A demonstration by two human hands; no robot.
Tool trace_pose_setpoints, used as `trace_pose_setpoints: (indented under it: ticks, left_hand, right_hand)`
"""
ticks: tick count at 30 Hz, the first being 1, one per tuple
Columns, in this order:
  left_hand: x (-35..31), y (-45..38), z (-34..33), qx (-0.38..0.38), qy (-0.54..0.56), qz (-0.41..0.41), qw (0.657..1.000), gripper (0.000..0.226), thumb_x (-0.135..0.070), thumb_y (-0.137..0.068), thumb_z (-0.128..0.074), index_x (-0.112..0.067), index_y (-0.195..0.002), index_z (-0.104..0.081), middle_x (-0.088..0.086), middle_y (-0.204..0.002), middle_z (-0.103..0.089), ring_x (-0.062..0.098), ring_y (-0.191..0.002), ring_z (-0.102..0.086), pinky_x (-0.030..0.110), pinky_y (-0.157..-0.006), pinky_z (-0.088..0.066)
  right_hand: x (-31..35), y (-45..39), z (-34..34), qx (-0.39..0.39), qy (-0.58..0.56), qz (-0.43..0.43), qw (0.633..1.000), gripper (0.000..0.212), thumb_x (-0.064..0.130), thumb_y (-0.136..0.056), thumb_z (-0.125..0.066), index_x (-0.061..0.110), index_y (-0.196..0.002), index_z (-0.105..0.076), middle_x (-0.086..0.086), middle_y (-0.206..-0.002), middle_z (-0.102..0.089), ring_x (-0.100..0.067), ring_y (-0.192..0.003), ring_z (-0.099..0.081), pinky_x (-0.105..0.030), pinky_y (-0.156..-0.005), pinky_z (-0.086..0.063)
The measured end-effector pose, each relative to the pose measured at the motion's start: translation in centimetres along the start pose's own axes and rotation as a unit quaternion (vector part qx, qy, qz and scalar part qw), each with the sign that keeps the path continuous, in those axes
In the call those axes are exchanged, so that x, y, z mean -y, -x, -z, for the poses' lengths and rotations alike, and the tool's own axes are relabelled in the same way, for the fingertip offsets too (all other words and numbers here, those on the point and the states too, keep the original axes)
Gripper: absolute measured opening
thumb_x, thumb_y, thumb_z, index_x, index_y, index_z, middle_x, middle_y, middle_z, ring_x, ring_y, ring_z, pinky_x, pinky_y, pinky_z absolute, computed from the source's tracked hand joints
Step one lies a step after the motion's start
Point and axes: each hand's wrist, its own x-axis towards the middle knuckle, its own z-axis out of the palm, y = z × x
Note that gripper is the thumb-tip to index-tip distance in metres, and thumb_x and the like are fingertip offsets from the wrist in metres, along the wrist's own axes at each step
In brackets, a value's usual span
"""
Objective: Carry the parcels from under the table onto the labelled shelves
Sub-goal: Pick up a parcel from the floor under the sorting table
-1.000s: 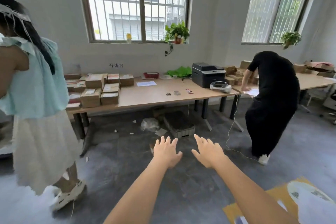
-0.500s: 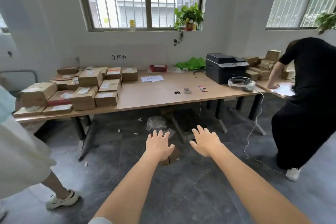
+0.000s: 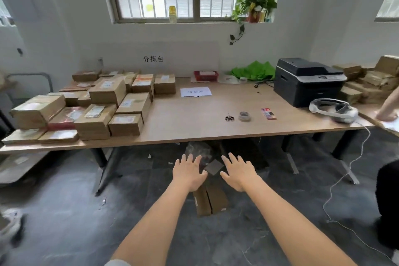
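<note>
Just empty hands (image 3: pixel 189 174) spread above floor parcels (image 3: pixel 210 200).

Bare forearms (pale sleeve edge (image 3: pixel 117 263))

Two brown cardboard parcels (image 3: pixel 210 202) side by side on floor nr table (image 3: pixel 194 134).

Black characters 分拣台 (image 3: pixel 153 58) stand on the white wall in the upper middle of the frame, just above the tabletop (image 3: pixel 200 123). Below them, a white sheet of paper (image 3: pixel 196 92) lying on the tabletop carries three handwritten characters, too blurred to read. The white labels (image 3: pixel 124 119) on the cardboard parcels at the left of the frame are too small to make out.
</note>
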Motion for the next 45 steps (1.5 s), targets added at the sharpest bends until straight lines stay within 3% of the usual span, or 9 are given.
trace_pose_setpoints:
  ticks: [7,13,25,29,31,35,38,41,45]
  left_hand:
    - [4.5,-14.4,-4.4,0.037,0.013,0.007,0.999,0.064,-0.048,-0.092,-0.028,-0.025,-0.149,-0.012,0.008,-0.159,-0.014,0.031,-0.146,-0.007,0.045,-0.119,-0.01]
    - [8.8,-24.5,-8.4,0.115,0.024,0.011,0.993,0.064,-0.048,-0.092,-0.027,-0.026,-0.149,-0.01,0.009,-0.159,-0.013,0.031,-0.146,-0.007,0.045,-0.119,-0.01]
    - [11.9,-34.1,-23.6,0.245,0.074,0.059,0.965,0.061,-0.046,-0.09,-0.03,-0.023,-0.146,-0.023,0.009,-0.151,-0.031,0.029,-0.139,-0.026,0.042,-0.114,-0.022]
    - [13.4,-38.0,-32.8,0.255,0.091,0.075,0.96,0.057,-0.046,-0.089,-0.036,-0.025,-0.143,-0.03,0.009,-0.147,-0.038,0.03,-0.131,-0.039,0.042,-0.105,-0.032]
    - [14.3,-40.6,-39.0,0.254,0.115,0.084,0.957,0.06,-0.046,-0.088,-0.038,-0.029,-0.144,-0.026,0.006,-0.151,-0.033,0.03,-0.133,-0.038,0.043,-0.106,-0.034]
    - [15.9,-46.7,-52.9,0.248,0.159,0.129,0.947,0.058,-0.044,-0.086,-0.045,-0.026,-0.141,-0.033,0.013,-0.144,-0.042,0.032,-0.128,-0.044,0.043,-0.102,-0.04]
    - [16.8,-51.4,-63.1,0.252,0.221,0.172,0.926,0.058,-0.044,-0.086,-0.047,-0.023,-0.139,-0.036,0.014,-0.14,-0.046,0.034,-0.121,-0.05,0.048,-0.098,-0.045]
    - [17.8,-55.2,-71.2,0.235,0.257,0.198,0.916,0.057,-0.047,-0.083,-0.051,-0.02,-0.133,-0.044,0.016,-0.129,-0.057,0.035,-0.112,-0.058,0.045,-0.094,-0.049]
    - [19.6,-59.0,-79.4,0.226,0.236,0.243,0.913,0.073,-0.054,-0.079,-0.05,-0.018,-0.14,-0.035,0.013,-0.136,-0.052,0.034,-0.119,-0.053,0.042,-0.095,-0.047]
  right_hand:
    - [-0.1,-15.9,-3.8,0.036,0.0,0.006,0.999,0.064,0.044,-0.097,-0.03,0.018,-0.151,-0.007,-0.008,-0.16,-0.009,-0.033,-0.146,-0.014,-0.049,-0.115,-0.023]
    - [0.3,-27.5,-7.0,0.097,-0.02,0.008,0.995,0.064,0.045,-0.096,-0.032,0.017,-0.15,-0.012,-0.009,-0.159,-0.016,-0.032,-0.144,-0.02,-0.049,-0.113,-0.025]
    - [-0.8,-40.6,-20.0,0.234,-0.094,-0.003,0.968,0.062,0.041,-0.097,-0.031,0.013,-0.15,-0.016,-0.011,-0.154,-0.025,-0.032,-0.136,-0.032,-0.046,-0.108,-0.033]
    - [-1.5,-46.1,-29.5,0.254,-0.177,-0.045,0.95,0.061,0.041,-0.095,-0.034,0.013,-0.148,-0.021,-0.015,-0.149,-0.034,-0.035,-0.132,-0.04,-0.045,-0.102,-0.037]
    - [-1.4,-48.9,-35.6,0.267,-0.274,-0.083,0.92,0.058,0.038,-0.095,-0.038,0.011,-0.145,-0.029,-0.016,-0.145,-0.041,-0.036,-0.129,-0.044,-0.041,-0.1,-0.038]
    - [-1.0,-55.3,-49.0,0.232,-0.4,-0.145,0.875,0.045,0.023,-0.09,-0.05,0.008,-0.132,-0.047,-0.016,-0.126,-0.058,-0.032,-0.114,-0.057,-0.029,-0.081,-0.043]
    - [-1.0,-60.1,-58.7,0.222,-0.453,-0.177,0.845,0.049,0.021,-0.089,-0.052,0.006,-0.134,-0.042,-0.019,-0.127,-0.057,-0.034,-0.112,-0.058,-0.038,-0.091,-0.049]
    - [-1.2,-63.5,-66.1,0.222,-0.443,-0.191,0.847,0.048,0.015,-0.091,-0.049,0.004,-0.137,-0.039,-0.019,-0.133,-0.052,-0.035,-0.118,-0.053,-0.036,-0.095,-0.046]
    - [-1.6,-67.1,-72.8,0.212,-0.339,-0.163,0.902,0.052,0.018,-0.091,-0.048,-0.004,-0.136,-0.037,-0.023,-0.136,-0.047,-0.036,-0.122,-0.05,-0.038,-0.095,-0.044]
